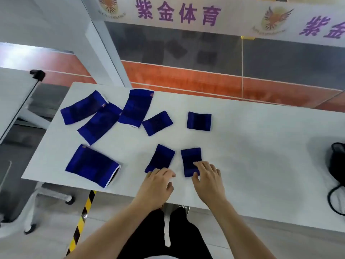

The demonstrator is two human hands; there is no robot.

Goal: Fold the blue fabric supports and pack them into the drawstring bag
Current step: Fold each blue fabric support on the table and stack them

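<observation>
On the white counter (242,146), four larger blue supports (100,122) lie unfolded at your left. Your left hand (158,181) touches a small support (160,158) with relaxed fingers, gripping nothing. Your right hand (208,176) pinches another small support (191,161) beside it. The black drawstring bag (337,161) sits far right. You seem to be starting a fold; packing comes afterward.

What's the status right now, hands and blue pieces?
Left hand open, fingertips on one small support. Right hand pinching another small support. Black bag at table's right edge, nothing packed, nothing in the way.
</observation>
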